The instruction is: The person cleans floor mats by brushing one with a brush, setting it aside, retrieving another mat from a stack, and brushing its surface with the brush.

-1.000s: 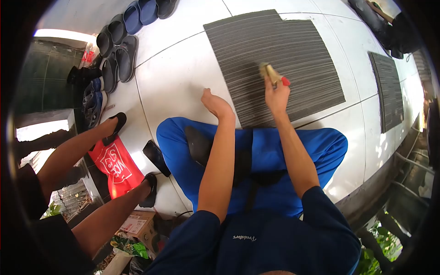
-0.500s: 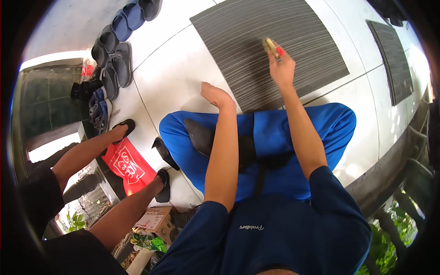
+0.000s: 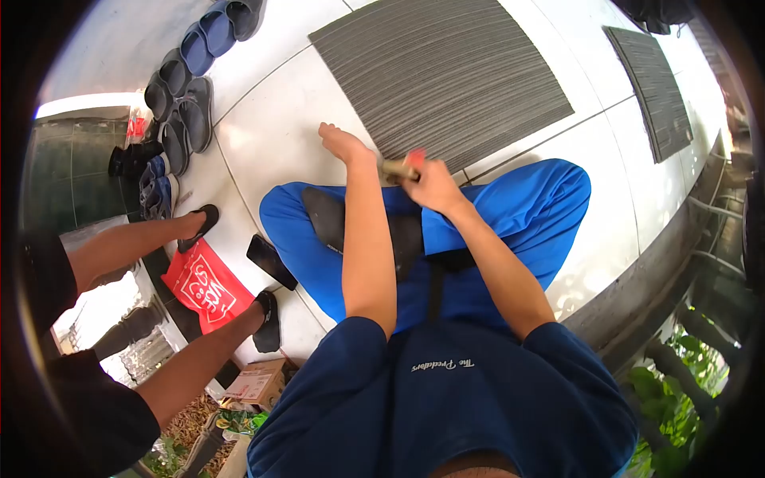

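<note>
My right hand [image 3: 431,185] is closed round a small brush [image 3: 398,169] with a red part, blurred by motion. The brush is beside my left wrist, near the mat's lower edge; whether it touches the wrist I cannot tell. My left hand [image 3: 344,144] is held over the white tiles, left of the mat, its fingers close together with nothing seen in them. A grey striped mat [image 3: 446,72] lies flat on the floor in front of my crossed legs in blue trousers [image 3: 534,199].
Another person's legs [image 3: 199,358] are at the left, beside a red bag [image 3: 207,287] and a black phone [image 3: 272,261]. Several sandals [image 3: 195,111] line the upper left. A smaller mat [image 3: 652,92] lies at the right. A cardboard box [image 3: 256,382] stands lower left.
My right hand has moved the brush from over the mat down and left to beside my left wrist. The whole view has shifted somewhat.
</note>
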Available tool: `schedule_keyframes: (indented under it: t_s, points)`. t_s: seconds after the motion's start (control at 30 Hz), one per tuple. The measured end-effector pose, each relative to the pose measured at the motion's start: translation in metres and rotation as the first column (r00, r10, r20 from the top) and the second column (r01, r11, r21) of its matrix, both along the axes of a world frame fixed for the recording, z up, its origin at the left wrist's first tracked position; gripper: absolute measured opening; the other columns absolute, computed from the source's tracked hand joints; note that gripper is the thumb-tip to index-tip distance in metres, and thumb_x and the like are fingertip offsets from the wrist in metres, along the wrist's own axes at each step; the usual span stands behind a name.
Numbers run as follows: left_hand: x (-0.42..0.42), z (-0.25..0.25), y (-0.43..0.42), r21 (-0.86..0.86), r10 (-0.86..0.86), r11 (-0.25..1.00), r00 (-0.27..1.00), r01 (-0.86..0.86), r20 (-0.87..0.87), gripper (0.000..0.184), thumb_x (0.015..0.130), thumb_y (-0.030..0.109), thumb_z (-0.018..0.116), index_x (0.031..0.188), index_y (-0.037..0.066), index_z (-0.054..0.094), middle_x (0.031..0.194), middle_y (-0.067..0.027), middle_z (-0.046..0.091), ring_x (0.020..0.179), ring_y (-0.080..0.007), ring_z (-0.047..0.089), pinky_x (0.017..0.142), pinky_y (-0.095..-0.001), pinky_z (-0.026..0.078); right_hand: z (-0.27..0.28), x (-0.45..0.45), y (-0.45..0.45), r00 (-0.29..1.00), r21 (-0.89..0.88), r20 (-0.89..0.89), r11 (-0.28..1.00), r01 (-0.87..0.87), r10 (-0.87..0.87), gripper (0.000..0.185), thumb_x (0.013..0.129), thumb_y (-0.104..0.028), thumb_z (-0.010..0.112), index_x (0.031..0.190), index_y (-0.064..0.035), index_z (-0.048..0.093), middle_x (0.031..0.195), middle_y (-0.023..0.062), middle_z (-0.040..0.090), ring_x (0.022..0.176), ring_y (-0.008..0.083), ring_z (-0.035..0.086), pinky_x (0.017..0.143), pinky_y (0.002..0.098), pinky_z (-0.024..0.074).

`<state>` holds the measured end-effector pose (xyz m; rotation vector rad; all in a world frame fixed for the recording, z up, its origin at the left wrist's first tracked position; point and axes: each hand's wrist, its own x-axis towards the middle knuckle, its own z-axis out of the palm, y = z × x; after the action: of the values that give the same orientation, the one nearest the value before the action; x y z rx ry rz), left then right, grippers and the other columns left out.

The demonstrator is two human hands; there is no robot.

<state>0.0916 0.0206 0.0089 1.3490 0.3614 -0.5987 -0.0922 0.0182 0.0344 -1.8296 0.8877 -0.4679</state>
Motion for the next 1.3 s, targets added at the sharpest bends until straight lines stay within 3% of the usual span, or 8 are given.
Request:
schedule_keyframes:
  t_s: [0.17,0.3,0.43,0.53,0.63,0.83,1.1,1.3]
  points:
    - [-0.009,0.047,0.020,0.023,0.076,0.996,0.981,-0.081,0.178,0.059,0.099,0.036,0.036,0.138,-0.009,0.036,0.148,-0.0209,0.035,0.136,-0.0304,0.036,0.113,-0.0396,0.027,0.010,-0.023,-0.034,0.810,-0.210,-0.055,0.800,0.562,-0.584,0.021,0.083,-0.008,0.066,0.101,0.0021,0.068,0.085,0.0261,0.068,0.081,0.0420,0.067,0.067,0.0439,0.0544]
    - [-0.019,0.044,0.024,-0.006,0.054,0.999,0.991,-0.054,0.123,0.059,0.099,0.035,0.039,0.138,-0.008,0.035,0.148,-0.0206,0.035,0.136,-0.0301,0.036,0.113,-0.0396,0.028,-0.001,-0.012,-0.002,0.938,-0.383,-0.278,0.919,0.091,-0.208,0.032,0.073,-0.011,0.068,0.104,-0.0046,0.070,0.087,0.0249,0.068,0.085,0.0430,0.066,0.079,0.0503,0.0544]
    - [-0.030,0.053,0.021,-0.007,0.050,0.999,0.999,-0.049,0.020,0.059,0.099,0.036,0.039,0.140,-0.006,0.033,0.148,-0.0195,0.035,0.136,-0.0303,0.036,0.114,-0.0401,0.027,0.013,-0.001,0.006,0.911,0.098,-0.281,0.954,-0.285,0.301,0.035,0.074,-0.016,0.069,0.107,-0.0064,0.071,0.094,0.0246,0.069,0.089,0.0399,0.068,0.085,0.0406,0.0543]
    - [-0.024,0.047,0.023,0.010,0.061,0.998,0.997,-0.061,0.038,0.058,0.099,0.037,0.040,0.139,-0.005,0.034,0.147,-0.0191,0.035,0.135,-0.0308,0.036,0.114,-0.0411,0.028,0.008,-0.003,0.001,0.922,0.035,0.224,0.948,0.315,-0.315,0.028,0.080,-0.009,0.066,0.106,0.0007,0.069,0.093,0.0245,0.070,0.088,0.0359,0.070,0.079,0.0383,0.0547]
    - [-0.021,0.044,0.025,0.027,0.086,0.996,0.996,-0.087,0.017,0.056,0.099,0.035,0.041,0.138,-0.005,0.036,0.146,-0.0194,0.037,0.134,-0.0311,0.038,0.113,-0.0416,0.030,0.010,-0.020,-0.017,0.771,-0.170,-0.062,0.767,0.618,-0.634,0.014,0.080,-0.005,0.065,0.092,0.0012,0.067,0.085,0.0232,0.070,0.083,0.0408,0.069,0.073,0.0431,0.0556]
    - [-0.025,0.033,0.014,0.012,0.065,0.998,0.998,-0.066,0.021,0.052,0.099,0.032,0.042,0.132,-0.009,0.042,0.138,-0.0212,0.045,0.127,-0.0311,0.044,0.107,-0.0414,0.034,0.007,-0.010,0.006,0.971,-0.081,-0.178,0.981,-0.175,0.159,0.024,0.075,-0.011,0.070,0.095,0.0007,0.064,0.084,0.0239,0.069,0.087,0.0412,0.067,0.077,0.0465,0.0529]
    - [-0.029,0.047,0.032,-0.103,0.234,0.970,0.958,-0.219,0.167,0.046,0.095,0.031,0.043,0.129,0.001,0.037,0.132,-0.0171,0.041,0.122,-0.0321,0.044,0.101,-0.0467,0.039,-0.011,-0.005,-0.027,0.745,-0.203,-0.133,0.754,0.625,-0.653,0.021,0.088,-0.014,0.064,0.098,0.0047,0.061,0.083,0.0277,0.068,0.081,0.0453,0.067,0.072,0.0499,0.0532]
    - [-0.034,0.038,0.030,-0.059,0.128,0.991,0.989,-0.124,0.077,0.042,0.094,0.023,0.045,0.126,-0.003,0.038,0.131,-0.0196,0.040,0.124,-0.0339,0.044,0.101,-0.0474,0.041,-0.016,0.019,0.007,0.980,-0.250,-0.143,0.953,-0.169,0.137,0.025,0.085,-0.009,0.060,0.108,-0.0006,0.058,0.080,0.0286,0.065,0.078,0.0469,0.064,0.073,0.0558,0.0504]
